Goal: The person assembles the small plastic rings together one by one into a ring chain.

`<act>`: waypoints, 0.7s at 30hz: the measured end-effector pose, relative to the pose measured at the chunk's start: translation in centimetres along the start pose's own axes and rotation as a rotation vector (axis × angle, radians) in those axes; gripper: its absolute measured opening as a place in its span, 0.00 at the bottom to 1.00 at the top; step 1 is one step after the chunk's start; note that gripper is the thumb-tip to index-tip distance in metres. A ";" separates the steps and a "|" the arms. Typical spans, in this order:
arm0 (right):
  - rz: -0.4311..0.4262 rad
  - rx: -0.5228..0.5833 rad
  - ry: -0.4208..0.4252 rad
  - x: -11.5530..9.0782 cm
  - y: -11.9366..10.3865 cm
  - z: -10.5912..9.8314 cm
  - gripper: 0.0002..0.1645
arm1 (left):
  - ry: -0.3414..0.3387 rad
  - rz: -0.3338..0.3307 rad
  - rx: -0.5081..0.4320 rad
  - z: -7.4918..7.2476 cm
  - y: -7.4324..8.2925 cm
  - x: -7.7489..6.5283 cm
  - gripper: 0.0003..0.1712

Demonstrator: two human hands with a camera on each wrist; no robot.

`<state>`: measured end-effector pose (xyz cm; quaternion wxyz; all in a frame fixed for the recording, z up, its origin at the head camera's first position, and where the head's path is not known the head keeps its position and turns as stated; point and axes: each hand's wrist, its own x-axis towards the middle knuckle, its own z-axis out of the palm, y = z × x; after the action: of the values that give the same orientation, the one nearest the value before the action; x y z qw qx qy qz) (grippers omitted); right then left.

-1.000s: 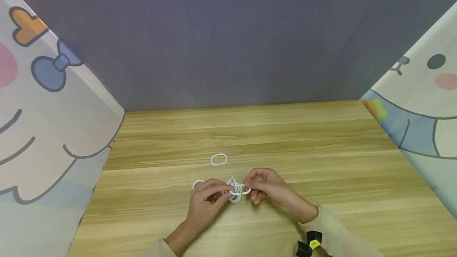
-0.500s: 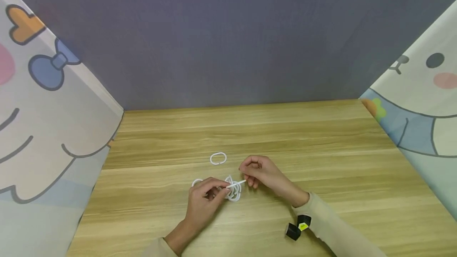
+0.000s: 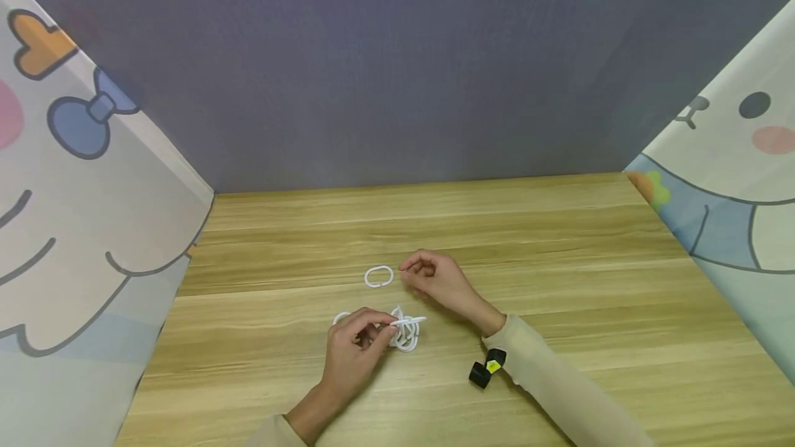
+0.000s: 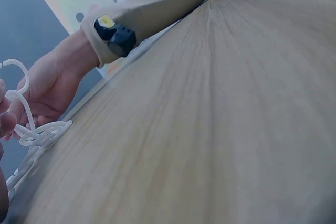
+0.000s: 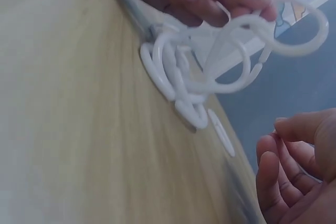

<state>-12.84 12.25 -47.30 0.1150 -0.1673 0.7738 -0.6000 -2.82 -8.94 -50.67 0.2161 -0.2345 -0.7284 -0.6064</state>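
My left hand point(image 3: 355, 350) pinches a white plastic split ring point(image 3: 410, 321) between thumb and fingers, holding it raised at a slant. That ring connects to a bunch of linked white rings point(image 3: 406, 345) on the table beneath the fingertips; in the right wrist view the bunch point(image 5: 176, 72) looks tangled. Part of another white ring point(image 3: 340, 314) shows behind the left hand, mostly hidden. Farther back lies a single oval ring point(image 3: 376, 267) with a small gap in its side. Just right of it hovers my right hand point(image 3: 444, 287), fingers loosely bent and holding nothing.
The wood-grain table point(image 3: 559, 247) reaches back to a grey partition point(image 3: 410, 74). Cartoon-printed panels point(image 3: 124, 205) stand at both sides. A black device with a yellow mark point(image 3: 487, 368) is strapped at the right wrist.
My right hand has let go of the ring held by the left hand and moved back and left, close to the loose oval ring. My left hand stays almost in place.
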 end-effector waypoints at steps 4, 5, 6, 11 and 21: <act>-0.034 -0.088 0.025 0.9 0.1 0.3 0.10 | -0.002 0.000 -0.001 0.0 -0.1 0.0 0.06; -0.043 -0.106 0.026 1.1 0.1 0.4 0.10 | -0.002 0.001 0.001 0.0 -0.1 0.0 0.06; -0.053 -0.125 0.025 1.3 0.1 0.5 0.10 | -0.002 0.003 0.002 0.0 -0.1 0.0 0.06; -0.096 -0.194 0.004 2.1 0.4 0.8 0.13 | 0.002 0.010 0.003 0.0 0.0 0.0 0.07; -0.155 -0.422 -0.019 3.1 1.1 1.2 0.18 | 0.002 0.013 0.001 0.0 0.2 0.0 0.13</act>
<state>-15.37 10.16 -48.60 0.0382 -0.2521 0.8659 -0.4304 -2.73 -8.88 -50.49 0.2211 -0.2384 -0.7268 -0.6050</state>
